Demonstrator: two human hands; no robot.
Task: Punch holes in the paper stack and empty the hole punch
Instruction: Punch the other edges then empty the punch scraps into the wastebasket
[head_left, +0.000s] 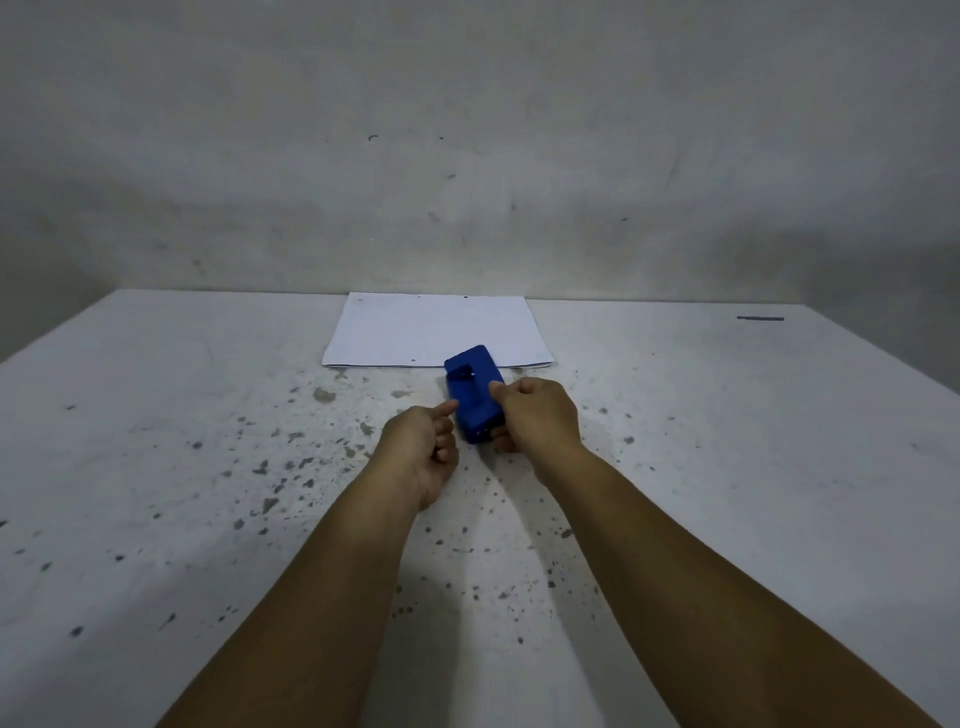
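Observation:
A blue hole punch (474, 391) is held just in front of the white paper stack (436, 330), which lies flat near the table's far edge with small holes along its near and far edges. My right hand (537, 415) grips the punch from its right side, thumb on top. My left hand (423, 441) is at the punch's left side with the fingers curled and the fingertips touching its near end. The punch's underside is hidden.
The white table top (208, 467) is speckled with dark chips and stains around my hands. A grey wall (467, 156) rises right behind the table. A short dark mark (760, 318) lies at the far right of the table.

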